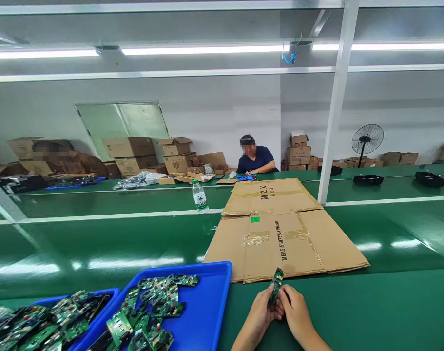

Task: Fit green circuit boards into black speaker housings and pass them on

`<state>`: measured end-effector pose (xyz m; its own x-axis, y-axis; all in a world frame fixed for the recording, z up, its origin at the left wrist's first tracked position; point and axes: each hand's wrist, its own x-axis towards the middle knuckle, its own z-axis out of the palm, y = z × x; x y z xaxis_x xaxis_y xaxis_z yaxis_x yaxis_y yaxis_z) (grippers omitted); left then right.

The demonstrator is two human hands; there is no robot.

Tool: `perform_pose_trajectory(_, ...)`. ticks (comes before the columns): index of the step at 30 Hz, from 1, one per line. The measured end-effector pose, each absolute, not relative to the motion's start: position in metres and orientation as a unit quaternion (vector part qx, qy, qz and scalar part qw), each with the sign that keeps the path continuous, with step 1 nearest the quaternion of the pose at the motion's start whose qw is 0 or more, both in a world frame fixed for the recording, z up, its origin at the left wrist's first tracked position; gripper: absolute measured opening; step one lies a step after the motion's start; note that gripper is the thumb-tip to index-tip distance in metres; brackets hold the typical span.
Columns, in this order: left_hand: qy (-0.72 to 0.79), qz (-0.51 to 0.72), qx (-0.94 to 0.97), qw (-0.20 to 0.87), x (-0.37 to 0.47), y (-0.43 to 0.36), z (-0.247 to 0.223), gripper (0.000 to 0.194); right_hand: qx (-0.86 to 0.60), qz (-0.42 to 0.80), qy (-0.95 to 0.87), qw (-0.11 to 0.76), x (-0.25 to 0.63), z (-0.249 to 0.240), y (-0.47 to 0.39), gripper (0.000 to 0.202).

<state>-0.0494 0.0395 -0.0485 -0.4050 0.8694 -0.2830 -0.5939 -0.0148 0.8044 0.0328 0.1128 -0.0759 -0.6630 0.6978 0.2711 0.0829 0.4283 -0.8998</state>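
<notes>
Across the whole field of view runs the green workbench (390, 302), its far side occupied at 12 o'clock by a seated person (254, 158). Flattened cardboard (280, 234) lies on the bench at 12 o'clock from my hands, with a water bottle (199, 196) standing at 11 o'clock. A blue tray (210, 302) of loose circuit boards sits at 9 o'clock, just beside my left hand (257, 319). My left hand and right hand (298, 314) meet, fingers closed on a small green circuit board (276, 284), held upright between both sets of fingertips above the bench.
</notes>
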Motion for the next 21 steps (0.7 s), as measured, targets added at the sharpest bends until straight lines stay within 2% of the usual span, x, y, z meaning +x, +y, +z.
perform_pose_trajectory(6, 0.478, 0.702, 0.133, 0.511, -0.050, 0.041, -0.049, 0.047, -0.248, 0.472, -0.778, 0.333, 0.033, -0.074, 0.113, 0.039)
perform_pose_trajectory(12, 0.483, 0.766, 0.090, 0.415, -0.057, 0.049, -0.040, 0.047, -0.248, 0.483, -0.772, 0.330, 0.030, -0.081, 0.115, 0.044)
perform_pose_trajectory(16, 0.448, 0.802, 0.096, 0.383, -0.077, 0.067, 0.009, 0.041, -0.237, 0.499, -0.764, 0.334, 0.028, -0.085, 0.118, 0.044)
perform_pose_trajectory(21, 0.398, 0.795, 0.113, 0.443, -0.116, 0.087, 0.093, 0.035, -0.250, 0.509, -0.754, 0.331, 0.026, -0.084, 0.118, 0.045)
